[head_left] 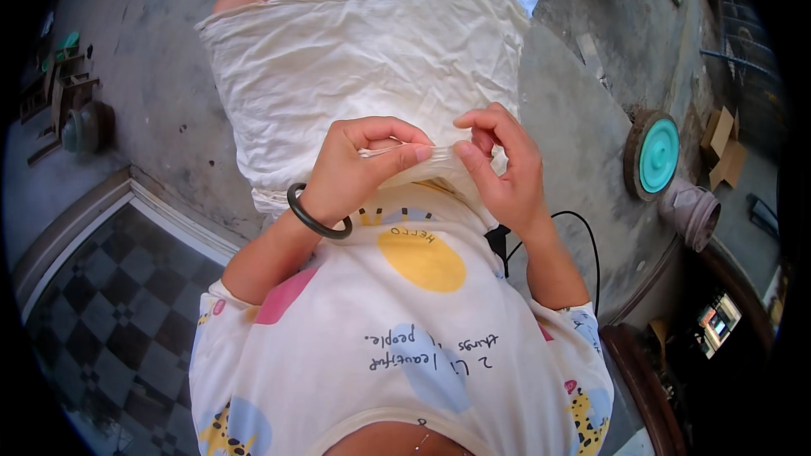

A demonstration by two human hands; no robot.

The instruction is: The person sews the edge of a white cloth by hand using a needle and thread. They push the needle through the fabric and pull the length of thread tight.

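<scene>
Head view: frame centre, left hand pinches 1 fold of white cloth; right hand at same fold, cannot tell if gripping.

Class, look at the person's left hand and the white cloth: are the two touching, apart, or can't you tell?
Touching. The head view shows the left hand pinching a gathered fold of the white cloth between thumb and fingers.
</scene>
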